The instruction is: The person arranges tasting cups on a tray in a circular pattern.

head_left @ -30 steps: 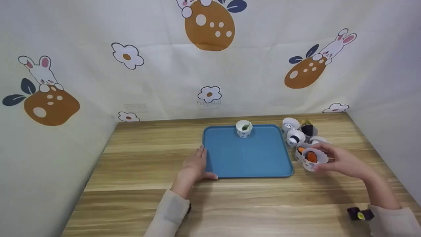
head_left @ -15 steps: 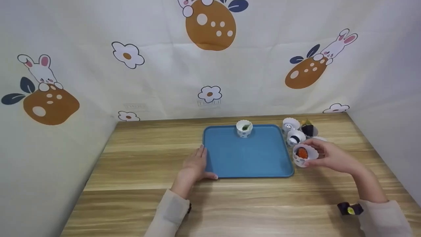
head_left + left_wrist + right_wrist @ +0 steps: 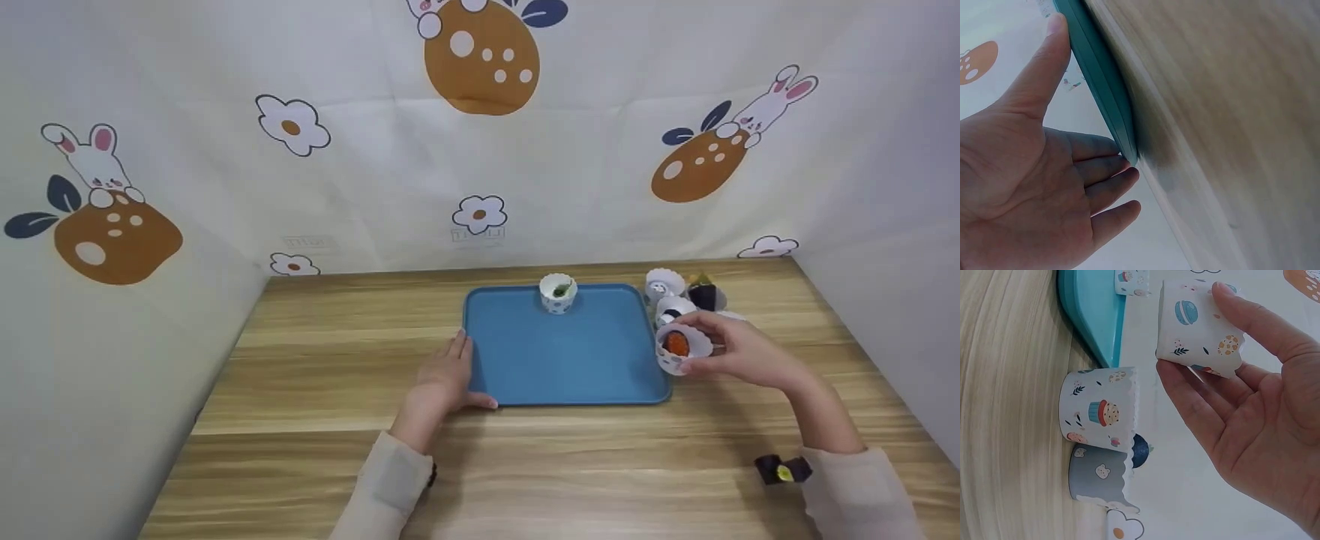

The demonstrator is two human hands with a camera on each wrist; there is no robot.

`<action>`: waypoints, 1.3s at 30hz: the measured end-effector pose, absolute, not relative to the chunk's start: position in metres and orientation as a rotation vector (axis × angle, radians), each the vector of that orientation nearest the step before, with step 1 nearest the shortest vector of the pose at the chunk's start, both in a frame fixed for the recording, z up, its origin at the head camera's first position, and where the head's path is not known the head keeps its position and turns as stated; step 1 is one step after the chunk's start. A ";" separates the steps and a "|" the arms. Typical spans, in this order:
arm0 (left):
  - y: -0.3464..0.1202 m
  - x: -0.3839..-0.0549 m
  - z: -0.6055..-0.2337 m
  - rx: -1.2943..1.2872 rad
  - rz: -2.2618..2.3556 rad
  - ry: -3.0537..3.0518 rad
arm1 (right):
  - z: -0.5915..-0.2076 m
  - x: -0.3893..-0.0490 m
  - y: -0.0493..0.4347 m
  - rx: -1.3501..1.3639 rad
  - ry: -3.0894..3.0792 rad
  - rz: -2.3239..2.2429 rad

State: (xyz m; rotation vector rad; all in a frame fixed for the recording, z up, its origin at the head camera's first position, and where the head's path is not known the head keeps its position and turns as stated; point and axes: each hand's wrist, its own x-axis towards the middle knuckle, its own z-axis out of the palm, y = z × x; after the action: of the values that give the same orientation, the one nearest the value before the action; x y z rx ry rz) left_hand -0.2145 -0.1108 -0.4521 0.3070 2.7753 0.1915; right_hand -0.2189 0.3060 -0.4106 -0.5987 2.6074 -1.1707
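Right wrist view shows a printed paper cup [image 3: 1199,329] held above the bench [image 3: 1016,410], near the right edge of the tray [image 3: 562,352]; it looks light, thin-walled and easily dented, best taken gently by its sides. The right hand [image 3: 1258,427], half closed, pinches it between thumb and fingers, while the left hand [image 3: 446,375], fingers extended, rests against the tray's near left corner.

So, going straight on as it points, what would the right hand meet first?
The tray, likely: its right side lies just ahead of the held cup, though the cup may pass above it; height is unclear.
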 end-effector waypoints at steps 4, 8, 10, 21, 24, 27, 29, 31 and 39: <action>-0.111 -0.215 -0.452 0.302 0.192 2.776 | -0.411 -0.221 0.304 -0.599 2.611 -1.170; -0.111 -0.215 -0.453 0.303 0.203 2.777 | -0.411 -0.222 0.303 -0.582 2.611 -1.163; -0.111 -0.215 -0.453 0.300 0.207 2.777 | -0.410 -0.222 0.301 -0.569 2.596 -1.172; -0.111 -0.214 -0.452 0.301 0.223 2.779 | -0.413 -0.227 0.293 -0.556 2.651 -1.179; -0.112 -0.213 -0.451 0.297 0.254 2.780 | -0.414 -0.228 0.290 -0.560 2.650 -1.208; -0.112 -0.212 -0.450 0.290 0.285 2.782 | -0.414 -0.229 0.287 -0.557 2.655 -1.223; -0.112 -0.211 -0.451 0.291 0.283 2.781 | -0.414 -0.229 0.285 -0.544 2.662 -1.218; -0.112 -0.211 -0.451 0.289 0.285 2.783 | -0.414 -0.230 0.283 -0.532 2.669 -1.213; -0.112 -0.213 -0.452 0.284 0.292 2.781 | -0.416 -0.235 0.277 -0.496 2.711 -1.181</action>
State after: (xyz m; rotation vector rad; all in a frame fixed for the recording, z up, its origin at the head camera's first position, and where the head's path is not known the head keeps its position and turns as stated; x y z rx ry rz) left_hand -0.2126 -0.1118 -0.4515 0.2844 2.7807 0.2920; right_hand -0.2346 0.2767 -0.4159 -0.4955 2.7112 -1.1814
